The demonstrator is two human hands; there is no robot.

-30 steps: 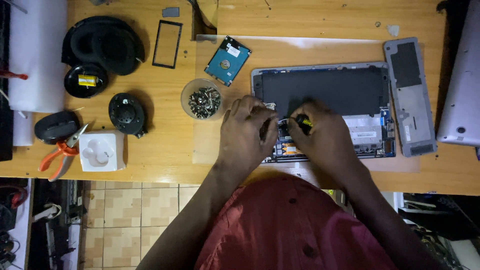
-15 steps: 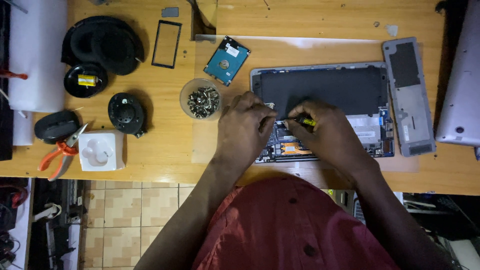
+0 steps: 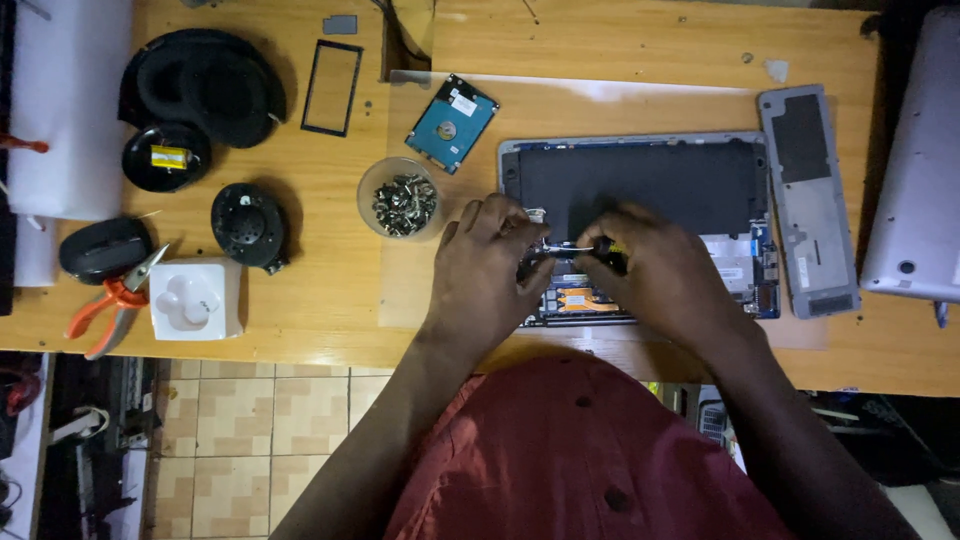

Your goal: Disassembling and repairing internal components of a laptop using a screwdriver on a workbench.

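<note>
An opened laptop base [image 3: 640,180] lies on the wooden table, its dark battery and circuit board exposed. My left hand [image 3: 490,270] rests on its near left part, fingertips pinched at the board. My right hand [image 3: 660,275] grips a screwdriver [image 3: 575,245] with a black and yellow handle; its metal shaft points left toward my left fingers. A small clear bowl of screws [image 3: 403,198] stands just left of my left hand.
A blue hard drive [image 3: 452,123] lies above the bowl. A grey cover panel [image 3: 808,200] and a grey laptop lid [image 3: 915,160] sit at right. At left are dismantled headphone parts [image 3: 205,85], a speaker [image 3: 247,225], orange pliers [image 3: 110,300], a white socket [image 3: 195,298].
Both hands stay over the laptop's near edge; the screwdriver has shifted slightly left, and the view has drifted a little.
</note>
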